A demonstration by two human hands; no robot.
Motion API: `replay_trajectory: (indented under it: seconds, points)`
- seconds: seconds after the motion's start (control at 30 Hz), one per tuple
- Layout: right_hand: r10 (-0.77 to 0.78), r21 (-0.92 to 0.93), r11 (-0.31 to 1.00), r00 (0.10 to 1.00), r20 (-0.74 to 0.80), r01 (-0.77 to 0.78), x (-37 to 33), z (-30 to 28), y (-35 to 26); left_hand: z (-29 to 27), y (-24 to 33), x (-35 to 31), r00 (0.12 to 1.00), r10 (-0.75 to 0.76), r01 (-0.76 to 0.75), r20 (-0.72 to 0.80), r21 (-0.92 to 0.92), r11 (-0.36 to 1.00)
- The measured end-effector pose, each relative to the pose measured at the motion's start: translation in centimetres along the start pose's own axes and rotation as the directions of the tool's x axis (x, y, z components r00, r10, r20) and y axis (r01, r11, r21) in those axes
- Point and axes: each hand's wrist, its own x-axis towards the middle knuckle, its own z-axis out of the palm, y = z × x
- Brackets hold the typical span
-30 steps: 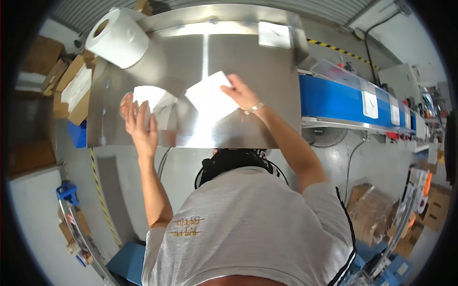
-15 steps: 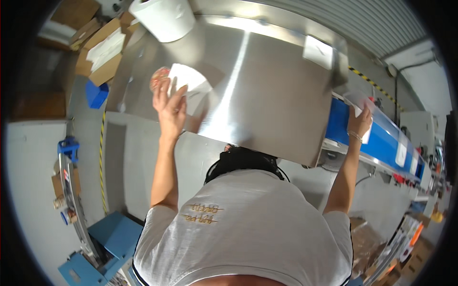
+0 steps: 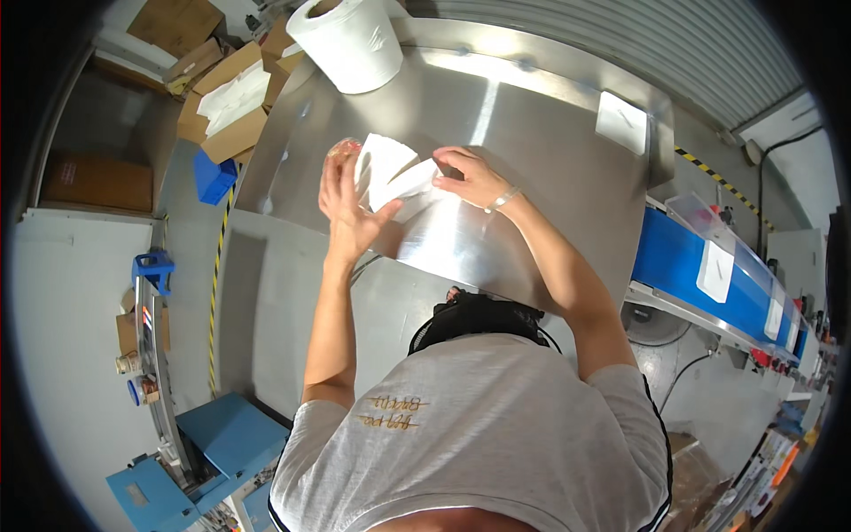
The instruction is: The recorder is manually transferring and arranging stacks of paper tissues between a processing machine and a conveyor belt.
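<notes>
Over the left part of the steel table, my left hand is curled round the near left side of several white flat packets standing bunched together. Its thumb presses at their near edge. Beyond those fingers shows part of a red patterned round thing, mostly hidden by the hand. My right hand, with a clear band at the wrist, pinches the right end of another white flat packet, which leans against the bunch. What is printed on the packets is too small to make out.
A big white roll stands at the back left of the steel table. A white card lies at its back right. To the right runs a blue conveyor belt carrying white packets. Open cardboard box at left.
My right hand has come from the conveyor leftward across the table with a white packet, to the bunch at my left hand. The view has shifted slightly. Packets on the belt have moved nearer.
</notes>
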Motion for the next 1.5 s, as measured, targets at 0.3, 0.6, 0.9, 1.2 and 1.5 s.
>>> replay_trajectory:
  seconds: [0.3, 0.6, 0.9, 1.2, 1.5]
  points:
    - [0.558, 0.290, 0.830, 0.712, -0.426, -0.477, -12.0, -7.8, 3.5, 1.4, 1.2, 0.6, 0.991, -0.124, 0.116, -0.039, -0.165, 0.979]
    - [0.594, 0.179, 0.712, 0.447, -0.669, -0.679, -26.9, -18.9, 1.3, 7.8, 17.0, -3.4, 0.986, 0.068, -0.026, 0.152, -0.265, 0.964]
    - [0.454, -0.068, 0.429, 0.281, -0.846, -0.901, -37.1, -30.6, 4.8, 9.3, 23.5, -6.8, 0.965, 0.071, 0.030, 0.252, -0.377, 0.926]
    - [0.203, -0.304, 0.819, 0.741, -0.641, -0.487, -30.7, -23.5, -2.9, 9.9, 23.4, -7.5, 0.978, 0.118, -0.044, 0.173, -0.382, 0.923]
    - [0.317, 0.080, 0.948, 0.928, -0.199, -0.307, -23.7, -17.2, -6.1, 10.2, 22.9, -7.5, 0.969, 0.193, -0.130, 0.151, -0.351, 0.927]
